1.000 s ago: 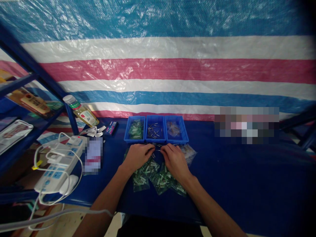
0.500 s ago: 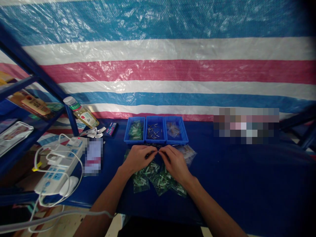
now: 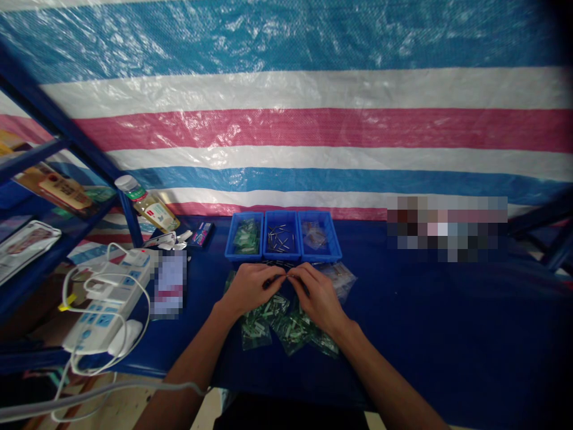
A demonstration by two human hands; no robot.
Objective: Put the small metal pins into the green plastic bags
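My left hand (image 3: 254,286) and my right hand (image 3: 316,292) meet at the fingertips, both pinched closed on something too small to make out. Below and around them lie several green-tinted plastic bags (image 3: 293,331) with small parts inside. A clear bag (image 3: 341,279) rests just right of my right hand. Beyond the hands stand three blue bins in a row: the left bin (image 3: 229,245) holds green bags, the middle bin (image 3: 281,258) has thin dark metal pins (image 3: 278,239), and the right bin (image 3: 333,242) contains clear bags. More dark pins lie in front of the middle bin.
On the left are a white power strip (image 3: 107,304) with looped cables, a leaning drink bottle (image 3: 154,209), a small dark box (image 3: 203,234) and a blurred-out flat item (image 3: 169,283). A blue shelf frame (image 3: 85,158) rises there. A striped tarp (image 3: 313,128) hangs behind the blue table (image 3: 430,334).
Both hands stay in nearly the same place, fingertips together. Only a very slight shift of the fingers shows.
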